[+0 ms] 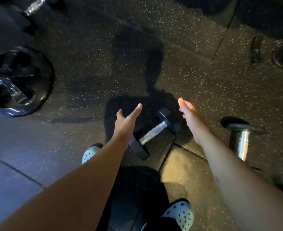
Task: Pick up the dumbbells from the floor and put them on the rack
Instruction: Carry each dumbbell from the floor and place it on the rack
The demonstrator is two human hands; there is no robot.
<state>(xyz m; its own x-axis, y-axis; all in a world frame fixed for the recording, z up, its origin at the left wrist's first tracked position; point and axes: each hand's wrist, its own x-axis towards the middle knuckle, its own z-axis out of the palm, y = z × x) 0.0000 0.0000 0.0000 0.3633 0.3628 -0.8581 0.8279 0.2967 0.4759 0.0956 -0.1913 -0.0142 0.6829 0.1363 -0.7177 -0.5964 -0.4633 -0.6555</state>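
Observation:
A small dumbbell (154,133) with black ends and a shiny steel handle lies on the speckled rubber floor just in front of my feet. My left hand (126,121) hovers above its near-left end, fingers apart and holding nothing. My right hand (189,118) is stretched out flat to the right of its far end, also holding nothing. A second dumbbell (239,139) lies at the right, its near end hidden behind my right forearm. No rack is in view.
A black weight plate (19,80) lies at the left edge. Another steel-handled weight (34,7) shows at the top left. Dark equipment feet (282,55) stand at the top right. My two white perforated shoes (179,214) are at the bottom.

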